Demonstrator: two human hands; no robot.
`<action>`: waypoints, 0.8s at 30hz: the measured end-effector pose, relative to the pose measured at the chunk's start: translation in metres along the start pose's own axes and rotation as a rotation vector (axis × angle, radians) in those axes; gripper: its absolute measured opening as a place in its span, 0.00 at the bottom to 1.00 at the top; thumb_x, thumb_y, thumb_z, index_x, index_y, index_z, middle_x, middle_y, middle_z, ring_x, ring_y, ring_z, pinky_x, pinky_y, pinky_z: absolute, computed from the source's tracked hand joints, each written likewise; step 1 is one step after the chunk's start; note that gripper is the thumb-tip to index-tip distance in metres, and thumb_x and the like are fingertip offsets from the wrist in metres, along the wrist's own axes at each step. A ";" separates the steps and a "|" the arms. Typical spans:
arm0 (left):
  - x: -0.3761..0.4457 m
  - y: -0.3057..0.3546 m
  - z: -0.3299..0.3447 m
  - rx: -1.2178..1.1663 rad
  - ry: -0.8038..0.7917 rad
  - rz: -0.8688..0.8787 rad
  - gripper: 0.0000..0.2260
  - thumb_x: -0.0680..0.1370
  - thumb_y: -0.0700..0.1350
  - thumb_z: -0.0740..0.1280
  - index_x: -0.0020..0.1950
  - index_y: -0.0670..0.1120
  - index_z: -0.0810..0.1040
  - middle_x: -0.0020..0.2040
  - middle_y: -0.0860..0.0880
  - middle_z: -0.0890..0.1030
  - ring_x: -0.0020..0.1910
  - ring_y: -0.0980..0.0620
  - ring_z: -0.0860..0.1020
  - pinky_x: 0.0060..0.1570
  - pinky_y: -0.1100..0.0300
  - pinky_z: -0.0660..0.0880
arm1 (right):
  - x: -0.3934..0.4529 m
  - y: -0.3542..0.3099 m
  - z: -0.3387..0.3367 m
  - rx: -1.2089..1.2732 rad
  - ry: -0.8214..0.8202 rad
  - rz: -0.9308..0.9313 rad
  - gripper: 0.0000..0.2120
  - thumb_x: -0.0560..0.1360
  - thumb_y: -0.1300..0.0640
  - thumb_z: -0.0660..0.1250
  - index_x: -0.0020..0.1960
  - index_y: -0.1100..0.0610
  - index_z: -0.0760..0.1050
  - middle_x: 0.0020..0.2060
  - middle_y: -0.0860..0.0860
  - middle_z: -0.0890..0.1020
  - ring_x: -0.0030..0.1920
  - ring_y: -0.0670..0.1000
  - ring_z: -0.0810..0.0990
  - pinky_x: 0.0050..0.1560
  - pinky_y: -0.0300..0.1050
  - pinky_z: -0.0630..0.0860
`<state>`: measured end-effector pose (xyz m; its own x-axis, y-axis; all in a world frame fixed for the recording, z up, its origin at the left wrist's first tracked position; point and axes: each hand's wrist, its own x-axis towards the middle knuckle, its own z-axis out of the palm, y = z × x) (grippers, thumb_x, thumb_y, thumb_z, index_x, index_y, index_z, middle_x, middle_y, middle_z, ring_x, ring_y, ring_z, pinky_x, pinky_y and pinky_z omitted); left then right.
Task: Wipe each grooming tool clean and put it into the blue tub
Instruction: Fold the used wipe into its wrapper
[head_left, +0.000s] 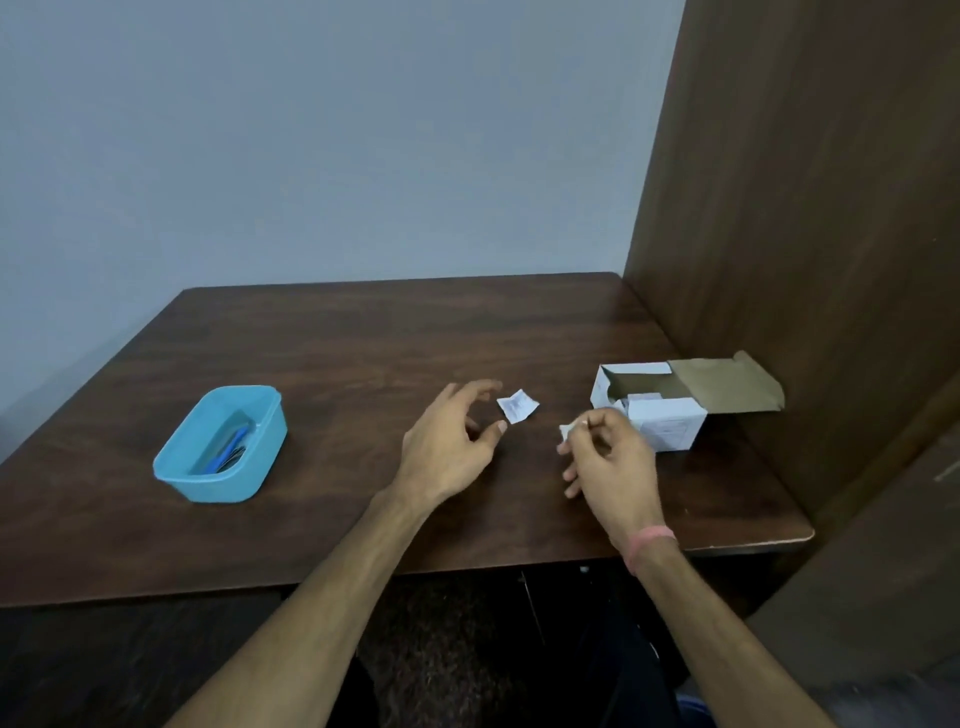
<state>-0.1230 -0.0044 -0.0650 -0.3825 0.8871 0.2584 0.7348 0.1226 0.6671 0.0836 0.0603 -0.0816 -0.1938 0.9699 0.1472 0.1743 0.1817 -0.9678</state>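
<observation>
Head view, left to right: the blue tub already holds blue grooming tools. Your left hand hangs loose-fingered and empty near the torn wipe sachet, while your right hand pinches a small white wipe beside the open wipe box. That wipe looks light, limp and easily dropped, so pinch it by an edge.

- The left hand is held back-up, just left of centre, the forearm reaching in from 7 o'clock.
- Its fingers are spread and loosely bent toward 1 o'clock, the thumb set apart below them; nothing is gripped.
- The right hand is placed at 3 o'clock from the left, well apart from it.
- A small white scrap is pinched at its curled fingertips.
- A pink band is worn on the right wrist.
</observation>
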 end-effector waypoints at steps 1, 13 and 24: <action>0.012 0.003 0.003 0.042 -0.035 -0.002 0.23 0.83 0.59 0.74 0.78 0.66 0.76 0.67 0.66 0.78 0.51 0.65 0.84 0.61 0.51 0.81 | 0.001 0.001 0.003 -0.034 0.002 -0.015 0.05 0.81 0.57 0.68 0.48 0.48 0.79 0.40 0.49 0.87 0.32 0.51 0.84 0.31 0.50 0.83; 0.039 0.010 0.019 0.128 -0.029 -0.068 0.15 0.74 0.63 0.82 0.57 0.65 0.84 0.50 0.65 0.81 0.60 0.58 0.85 0.56 0.51 0.79 | 0.002 -0.002 0.010 -0.101 0.029 -0.025 0.06 0.81 0.56 0.75 0.45 0.48 0.82 0.38 0.44 0.88 0.30 0.51 0.86 0.31 0.55 0.85; -0.049 -0.021 -0.024 0.040 0.117 0.030 0.16 0.75 0.54 0.82 0.62 0.62 0.87 0.50 0.66 0.85 0.45 0.62 0.84 0.51 0.56 0.83 | -0.016 -0.021 0.045 -0.133 -0.095 -0.136 0.06 0.79 0.53 0.79 0.46 0.45 0.85 0.42 0.39 0.87 0.35 0.48 0.88 0.47 0.58 0.87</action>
<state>-0.1329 -0.0614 -0.0751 -0.4216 0.8327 0.3591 0.7674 0.1167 0.6304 0.0393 0.0340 -0.0728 -0.3134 0.9166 0.2482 0.2651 0.3354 -0.9040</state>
